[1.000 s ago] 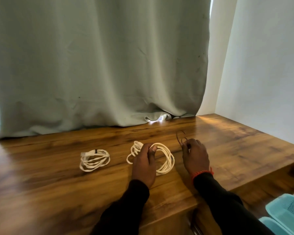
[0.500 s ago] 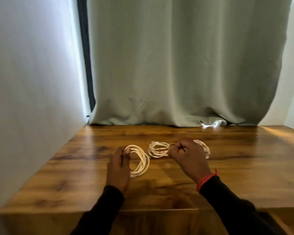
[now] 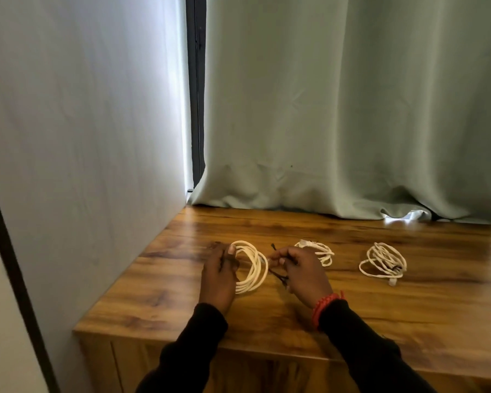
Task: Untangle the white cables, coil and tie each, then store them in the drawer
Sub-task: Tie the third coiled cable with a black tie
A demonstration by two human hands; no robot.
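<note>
My left hand (image 3: 220, 275) grips a coiled white cable (image 3: 253, 268), holding it upright on the wooden tabletop (image 3: 267, 316). My right hand (image 3: 302, 275) pinches a thin black tie (image 3: 278, 275) right beside that coil. Just behind my right hand lies a second coiled white cable (image 3: 321, 251), partly hidden by the fingers. Farther right a third, looser white coil (image 3: 383, 263) lies flat with a dark tie on it and a plug end at its front. No drawer shows clearly.
A grey-green curtain (image 3: 338, 109) hangs along the back edge of the tabletop. A pale wall (image 3: 82, 137) closes the left side. The cabinet front (image 3: 102, 364) drops below the near edge. Bare wood lies at the front right.
My view has swung left, so the wall now fills the left side. My right hand has brought the black tie over beside the coil in my left hand.
</note>
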